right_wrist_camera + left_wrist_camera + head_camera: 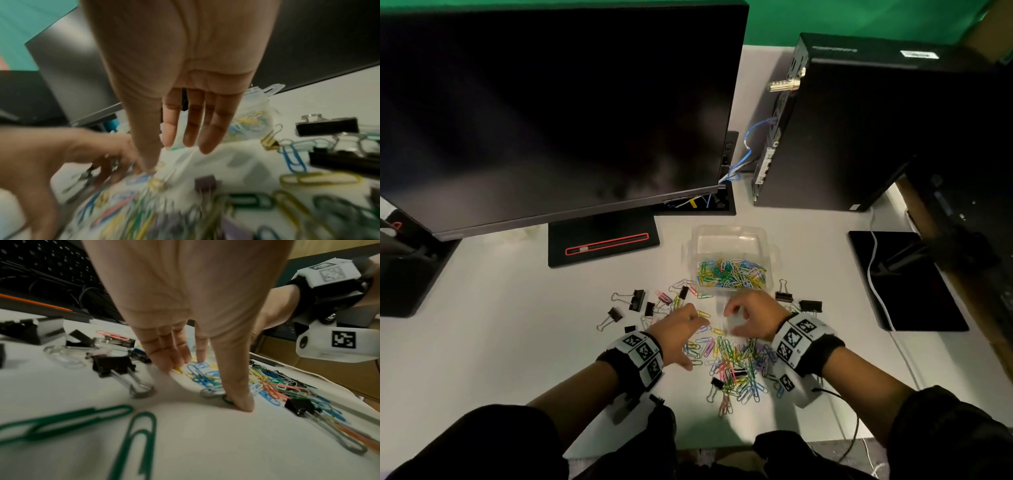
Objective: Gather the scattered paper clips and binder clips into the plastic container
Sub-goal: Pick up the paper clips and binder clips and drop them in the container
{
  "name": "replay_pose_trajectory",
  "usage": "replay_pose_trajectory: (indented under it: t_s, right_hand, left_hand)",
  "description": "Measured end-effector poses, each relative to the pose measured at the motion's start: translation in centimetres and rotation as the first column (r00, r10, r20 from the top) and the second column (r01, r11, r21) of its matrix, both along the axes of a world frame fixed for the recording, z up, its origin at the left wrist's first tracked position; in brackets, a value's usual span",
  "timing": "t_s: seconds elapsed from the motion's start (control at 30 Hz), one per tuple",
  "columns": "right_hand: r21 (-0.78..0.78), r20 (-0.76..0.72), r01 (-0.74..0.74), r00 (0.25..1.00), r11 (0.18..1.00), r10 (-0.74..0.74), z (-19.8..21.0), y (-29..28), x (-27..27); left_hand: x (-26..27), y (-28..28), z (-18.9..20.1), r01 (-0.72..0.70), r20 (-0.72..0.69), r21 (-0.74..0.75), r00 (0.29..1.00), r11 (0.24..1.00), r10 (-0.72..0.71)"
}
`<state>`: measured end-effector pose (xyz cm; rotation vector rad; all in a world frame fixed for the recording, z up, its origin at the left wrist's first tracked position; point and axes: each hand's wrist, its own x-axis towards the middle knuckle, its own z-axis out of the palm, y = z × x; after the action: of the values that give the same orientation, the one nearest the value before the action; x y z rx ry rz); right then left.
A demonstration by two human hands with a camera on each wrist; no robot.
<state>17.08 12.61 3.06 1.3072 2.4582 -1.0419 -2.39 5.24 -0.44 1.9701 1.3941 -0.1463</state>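
We see a white desk [500,342] w/ a green wall [859,20] behind it. A big dark monitor [551,109] fills the left, screen off, on a black base [602,243] w/ a red-outlined slot. Right of it a black PC tower [859,130] stands upright, blue cable [748,147] at its rear. A black pad [907,284] lies at the right edge, white cable [875,274] across it. Lighting is dim.

Clear container [729,240] holding green, yellow, blue and pink paper clips [731,274]. Just before container, on white desk [517,325]: same colours, plus purple, in loose heap [736,366]. Left of container: black binder clips [637,299] with silver handles. Black-and-white square-patterned wristbands [642,353].
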Motion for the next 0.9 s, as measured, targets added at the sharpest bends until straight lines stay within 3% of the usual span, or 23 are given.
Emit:
replay_pose_trajectory:
  t_s: [0.07, 0.17, 0.47, 0.57, 0.77, 0.9]
  right_hand:
    - [-0.033, 0.111, -0.063, 0.992, 0.997, 0.066, -0.8, -1.1, -0.1]
    - [-0.011, 0.157, -0.069, 0.985, 0.998, 0.070, -2.0, -2.6, -0.6]
    - [-0.059, 0.053, 0.032, 0.998, 0.998, -0.029, -2.4, -2.6, -0.9]
    - [-0.047, -0.024, 0.115, 0.993, 0.992, -0.116, -2.3, -2.0, -0.4]
    - [-0.040, -0.121, 0.301, 0.945, 0.953, -0.304, -2.1, -0.6, 0.7]
    - [-0.110, -0.225, 0.385, 0.888, 0.916, -0.400, -1.7, 0.7, 1.2]
  left_hand:
    - [0.7, 0.1, 0.0, 0.001, -0.006, 0.017, 1.000, 1.000, -0.001]
    - [1.8, 0.1, 0.0, -0.035, 0.014, 0.019, 0.999, 0.999, 0.035]
    - [2.8, 0.3, -0.2, -0.133, -0.025, 0.043, 0.991, 0.990, 0.135]
    - [2.1, 0.6, 0.0, -0.223, 0.034, 0.016, 0.974, 0.975, 0.223]
    - [0.6, 1.4, 0.0, -0.472, 0.263, -0.216, 0.815, 0.855, 0.516]
    - [0.4, 2.4, 0.9, -0.539, 0.351, -0.470, 0.613, 0.699, 0.708]
